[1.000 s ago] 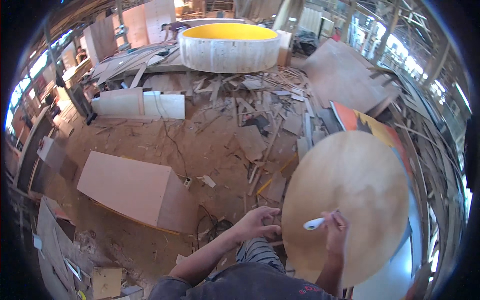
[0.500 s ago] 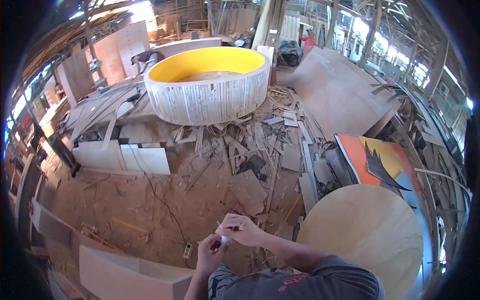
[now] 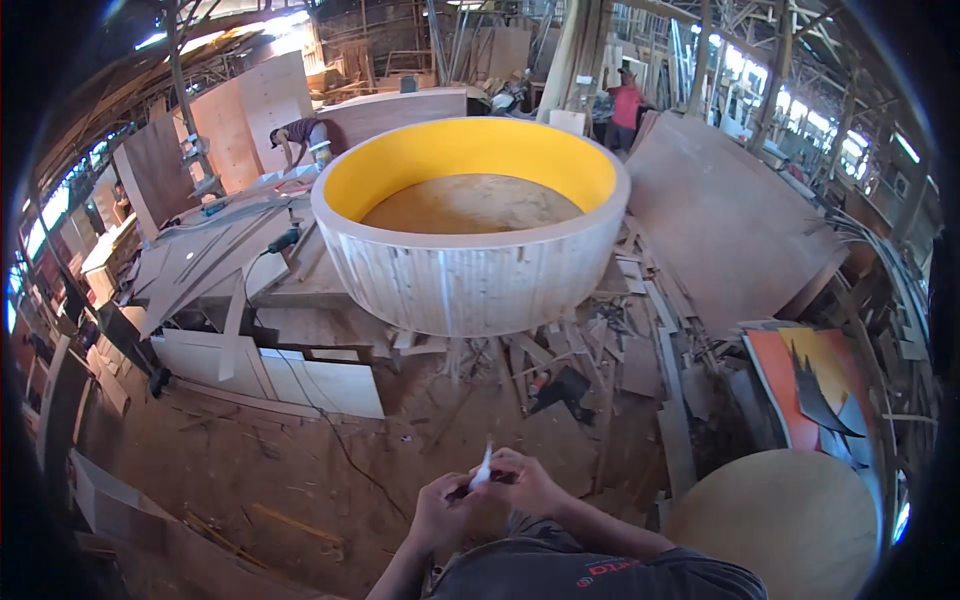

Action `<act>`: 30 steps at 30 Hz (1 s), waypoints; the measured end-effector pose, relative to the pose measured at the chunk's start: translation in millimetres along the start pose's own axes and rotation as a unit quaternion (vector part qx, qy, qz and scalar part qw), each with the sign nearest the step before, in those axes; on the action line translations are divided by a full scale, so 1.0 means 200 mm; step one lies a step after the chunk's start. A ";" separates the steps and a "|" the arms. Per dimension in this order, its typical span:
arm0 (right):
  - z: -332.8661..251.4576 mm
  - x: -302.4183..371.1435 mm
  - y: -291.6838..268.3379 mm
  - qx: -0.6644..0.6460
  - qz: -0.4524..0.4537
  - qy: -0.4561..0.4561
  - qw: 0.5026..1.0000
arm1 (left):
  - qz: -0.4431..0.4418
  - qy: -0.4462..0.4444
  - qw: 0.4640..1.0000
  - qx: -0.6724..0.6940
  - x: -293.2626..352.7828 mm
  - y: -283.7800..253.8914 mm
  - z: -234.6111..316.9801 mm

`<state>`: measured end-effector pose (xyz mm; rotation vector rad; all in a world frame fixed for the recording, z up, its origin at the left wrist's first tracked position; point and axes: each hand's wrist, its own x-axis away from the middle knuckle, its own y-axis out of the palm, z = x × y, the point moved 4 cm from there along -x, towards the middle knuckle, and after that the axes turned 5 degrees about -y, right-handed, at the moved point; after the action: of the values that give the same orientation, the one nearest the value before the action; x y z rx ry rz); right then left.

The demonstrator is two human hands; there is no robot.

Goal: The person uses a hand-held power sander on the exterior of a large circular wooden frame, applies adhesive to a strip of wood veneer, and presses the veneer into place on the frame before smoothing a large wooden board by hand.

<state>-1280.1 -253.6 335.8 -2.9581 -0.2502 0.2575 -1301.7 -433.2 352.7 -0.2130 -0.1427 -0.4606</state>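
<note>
Visibly grasping a small white pointed-tip bottle (image 3: 483,470) between left hand (image 3: 438,512) and right hand (image 3: 530,487) at six o'clock, partly hidden within the grip, with a round wooden panel (image 3: 780,515) cropped at four o'clock.

Looks like smooth plastic on the white bottle (image 3: 482,472); like streaked wood outside the round drum (image 3: 470,285), smooth within; like matt wood on the pale disc (image 3: 785,515); like matt cloth on the dark shirt (image 3: 535,572).
</note>
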 end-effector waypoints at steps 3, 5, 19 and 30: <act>0.04 -0.38 -0.03 -0.202 0.011 0.067 0.977 | -0.027 -0.002 0.999 -0.047 -0.32 -0.24 0.01; 0.02 -0.65 -0.09 -0.190 0.015 0.078 0.979 | -0.006 0.081 0.995 0.053 -0.53 -0.42 0.02; -0.27 -2.49 -0.78 -0.127 0.058 -0.071 0.988 | 0.308 0.267 0.896 -0.177 -1.97 -2.03 0.55; -0.20 -2.98 -0.64 -0.040 0.176 0.101 0.978 | -0.011 0.353 0.829 -0.433 -2.92 -2.43 0.88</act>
<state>-1872.0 -241.1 489.9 -3.0612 0.2986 -0.0144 -2054.8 -568.7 498.1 -0.9180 0.8218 -0.5787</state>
